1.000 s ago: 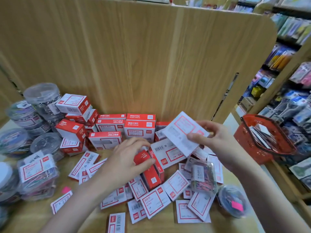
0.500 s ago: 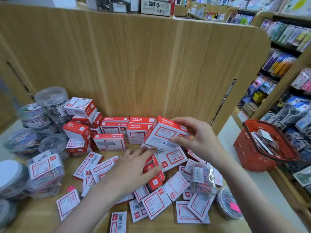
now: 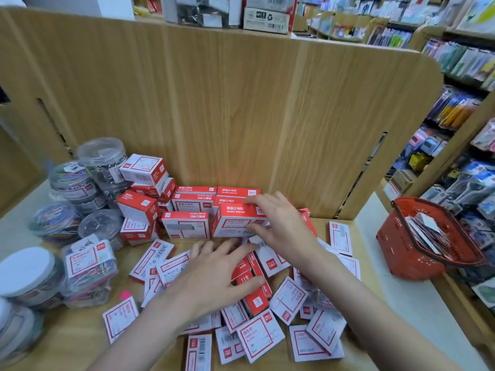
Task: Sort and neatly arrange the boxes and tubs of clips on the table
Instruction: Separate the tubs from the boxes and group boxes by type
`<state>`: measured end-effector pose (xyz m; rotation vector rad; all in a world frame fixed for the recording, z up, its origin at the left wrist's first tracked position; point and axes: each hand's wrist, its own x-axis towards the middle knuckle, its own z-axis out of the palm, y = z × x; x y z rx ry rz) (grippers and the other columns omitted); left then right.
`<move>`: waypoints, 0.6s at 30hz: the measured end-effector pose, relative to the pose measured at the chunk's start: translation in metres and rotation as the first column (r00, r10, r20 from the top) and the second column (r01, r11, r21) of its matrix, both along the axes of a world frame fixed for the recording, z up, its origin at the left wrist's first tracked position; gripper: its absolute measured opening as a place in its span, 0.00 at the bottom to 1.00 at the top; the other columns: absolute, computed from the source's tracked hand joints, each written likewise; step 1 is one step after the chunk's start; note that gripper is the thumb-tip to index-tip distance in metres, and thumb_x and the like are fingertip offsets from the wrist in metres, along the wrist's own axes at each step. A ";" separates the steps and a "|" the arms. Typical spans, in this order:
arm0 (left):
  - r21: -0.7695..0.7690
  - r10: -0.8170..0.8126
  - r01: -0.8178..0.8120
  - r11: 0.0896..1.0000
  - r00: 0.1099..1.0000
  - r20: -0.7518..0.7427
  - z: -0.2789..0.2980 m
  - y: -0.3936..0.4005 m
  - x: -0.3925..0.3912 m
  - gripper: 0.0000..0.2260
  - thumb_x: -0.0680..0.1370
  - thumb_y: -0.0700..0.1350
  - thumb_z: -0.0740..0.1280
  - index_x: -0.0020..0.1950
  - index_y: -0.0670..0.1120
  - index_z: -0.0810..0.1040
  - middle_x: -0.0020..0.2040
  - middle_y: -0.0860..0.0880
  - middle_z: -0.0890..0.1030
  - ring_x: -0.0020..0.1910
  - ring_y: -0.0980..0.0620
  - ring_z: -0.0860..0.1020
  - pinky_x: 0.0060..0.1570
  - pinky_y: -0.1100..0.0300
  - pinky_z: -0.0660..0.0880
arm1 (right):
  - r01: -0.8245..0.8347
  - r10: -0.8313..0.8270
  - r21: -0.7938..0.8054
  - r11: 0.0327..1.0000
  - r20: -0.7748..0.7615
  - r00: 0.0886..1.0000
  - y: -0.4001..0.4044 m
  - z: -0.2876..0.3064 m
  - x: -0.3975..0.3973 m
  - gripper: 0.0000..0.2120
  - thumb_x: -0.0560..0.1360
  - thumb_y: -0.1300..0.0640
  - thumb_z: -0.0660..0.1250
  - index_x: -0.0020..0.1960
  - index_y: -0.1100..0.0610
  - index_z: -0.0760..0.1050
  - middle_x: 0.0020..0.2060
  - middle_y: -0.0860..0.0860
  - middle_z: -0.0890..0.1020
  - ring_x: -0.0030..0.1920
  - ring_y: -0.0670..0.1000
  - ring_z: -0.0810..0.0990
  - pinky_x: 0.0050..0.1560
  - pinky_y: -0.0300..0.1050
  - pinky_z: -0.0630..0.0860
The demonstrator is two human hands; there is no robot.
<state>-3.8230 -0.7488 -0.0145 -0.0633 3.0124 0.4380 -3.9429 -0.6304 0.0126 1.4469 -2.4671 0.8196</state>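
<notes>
Box (image 3: 238, 220) now set down in row | right hand (image 3: 278, 223) grips it | left hand (image 3: 214, 274) spread flat

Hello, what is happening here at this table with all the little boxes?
A person is sorting red and white boxes on a wooden table. The right hand holds one box in the row against the back panel, beside another box. The left hand rests flat on the loose pile in front. Clear tubs of clips stand at the left, and a red basket sits at the right.
</notes>
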 end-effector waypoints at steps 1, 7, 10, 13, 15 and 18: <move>-0.007 -0.005 0.005 1.000 1.000 0.004 0.001 0.000 0.000 0.36 0.64 0.74 0.38 0.71 0.65 0.52 0.71 0.60 0.62 0.68 0.53 0.60 0.67 0.54 0.49 | 0.012 -0.012 -0.005 1.000 0.008 1.000 0.000 0.000 0.000 0.17 0.70 0.62 0.70 0.58 0.61 0.73 0.50 0.54 0.79 0.47 0.50 0.67 0.48 0.37 0.62; -0.096 -0.024 0.019 0.995 0.998 -0.050 0.011 0.001 -0.001 0.35 0.64 0.73 0.38 0.68 0.62 0.58 0.61 0.59 0.73 0.59 0.52 0.64 0.60 0.56 0.51 | 0.028 -0.026 0.040 0.999 -0.050 0.998 -0.005 0.000 0.002 0.16 0.71 0.60 0.69 0.58 0.61 0.72 0.50 0.54 0.78 0.50 0.50 0.66 0.47 0.42 0.66; -0.103 -0.034 0.027 0.994 0.997 -0.071 0.011 -0.001 -0.001 0.35 0.65 0.73 0.40 0.67 0.61 0.61 0.58 0.59 0.76 0.58 0.53 0.64 0.60 0.57 0.50 | 0.017 -0.009 0.091 0.996 -0.095 0.995 -0.006 -0.002 0.002 0.17 0.70 0.60 0.70 0.57 0.61 0.72 0.52 0.56 0.74 0.51 0.52 0.68 0.47 0.47 0.72; -0.092 -0.038 0.029 0.995 0.995 -0.095 0.010 -0.005 -0.003 0.36 0.65 0.74 0.40 0.67 0.61 0.62 0.59 0.60 0.74 0.60 0.54 0.65 0.62 0.58 0.51 | 0.027 -0.019 0.110 0.994 -0.071 0.997 -0.008 -0.002 0.001 0.15 0.69 0.61 0.71 0.55 0.62 0.73 0.53 0.57 0.70 0.52 0.56 0.71 0.46 0.55 0.76; -0.056 -0.013 0.004 0.998 0.988 -0.153 0.009 -0.011 -0.004 0.35 0.67 0.73 0.40 0.66 0.60 0.66 0.59 0.61 0.73 0.61 0.56 0.66 0.61 0.59 0.54 | -0.003 0.005 0.099 0.995 -0.018 1.000 -0.005 0.002 -0.003 0.13 0.69 0.61 0.71 0.53 0.62 0.76 0.51 0.57 0.72 0.51 0.57 0.73 0.49 0.54 0.75; -0.014 0.003 -0.009 1.000 0.928 -0.372 0.007 -0.020 -0.007 0.26 0.74 0.66 0.49 0.59 0.53 0.75 0.53 0.58 0.76 0.53 0.54 0.74 0.54 0.57 0.66 | 0.089 -0.089 0.016 0.996 0.053 0.995 0.011 0.019 -0.016 0.09 0.70 0.60 0.71 0.50 0.59 0.78 0.46 0.51 0.73 0.47 0.52 0.74 0.50 0.49 0.75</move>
